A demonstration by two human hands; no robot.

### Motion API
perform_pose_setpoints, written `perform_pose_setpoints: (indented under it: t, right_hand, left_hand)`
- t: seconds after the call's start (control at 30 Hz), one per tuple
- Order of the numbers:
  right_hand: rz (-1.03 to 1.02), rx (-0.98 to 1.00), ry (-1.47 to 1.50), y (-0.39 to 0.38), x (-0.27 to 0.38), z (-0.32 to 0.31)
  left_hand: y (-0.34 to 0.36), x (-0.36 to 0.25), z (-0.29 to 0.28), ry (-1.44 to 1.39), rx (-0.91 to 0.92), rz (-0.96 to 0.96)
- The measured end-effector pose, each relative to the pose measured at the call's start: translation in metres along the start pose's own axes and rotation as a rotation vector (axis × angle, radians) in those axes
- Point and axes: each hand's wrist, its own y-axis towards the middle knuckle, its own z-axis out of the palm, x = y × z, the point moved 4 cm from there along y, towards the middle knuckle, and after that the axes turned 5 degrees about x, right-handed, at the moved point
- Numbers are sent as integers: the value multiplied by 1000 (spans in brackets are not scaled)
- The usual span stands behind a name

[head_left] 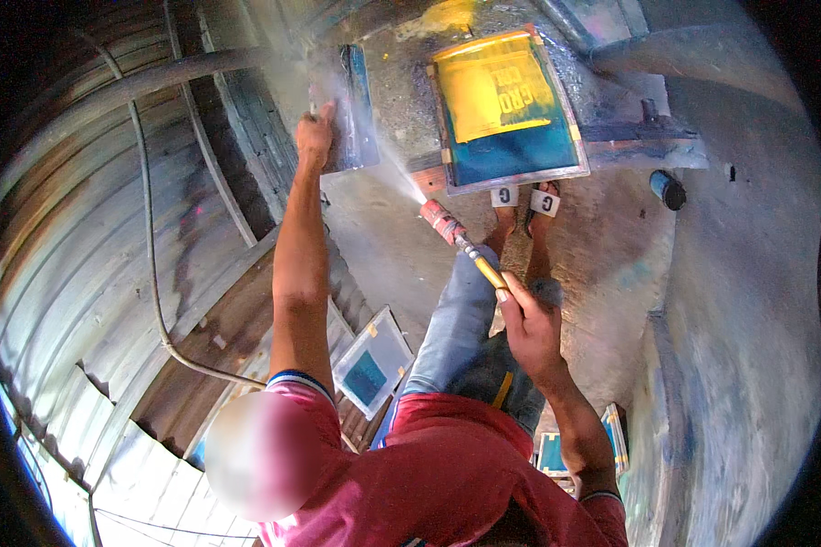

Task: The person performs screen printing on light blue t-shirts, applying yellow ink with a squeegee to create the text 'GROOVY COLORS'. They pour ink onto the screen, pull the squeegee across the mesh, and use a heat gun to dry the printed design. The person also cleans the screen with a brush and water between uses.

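A yellow-and-blue coated printing screen (506,109) leans upright against the stained wall, beside a pair of sandals (525,199). A smaller blue-patched screen (372,361) lies tilted on the wooden planks (214,342). Further framed screens (611,438) stand near the lower right. A hose (150,255) runs down the corrugated metal sheeting (55,273). A dark cylindrical object (668,190) lies on the concrete floor (611,264).

Bare wet floor (602,246) right of the feet is open; large framed screen (506,109) blocks ahead, corrugated wall (82,228) and hose (150,264) crowd left.
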Motion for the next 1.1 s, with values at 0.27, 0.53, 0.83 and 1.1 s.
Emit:
perform_pose_setpoints:
  t: [0.27, 0.53, 0.83, 1.1]
  right_hand:
    - [41, -236, 231, 85, 4, -21]
    - [-41, -162, 128, 89, -11, -59]
    - [-91, -214, -23, 99, -17, -45]
    - [-54, -132, 7, 92, 51, -13]
  left_hand:
    - [-16, 31, -15, -103, 130, 466]
    - [-99, -21, -28, 455, 105, 1103]
    - [-111, -49, -21, 884, 74, 1388]
    - [-135, -76, 56, 1390, 283, 1396]
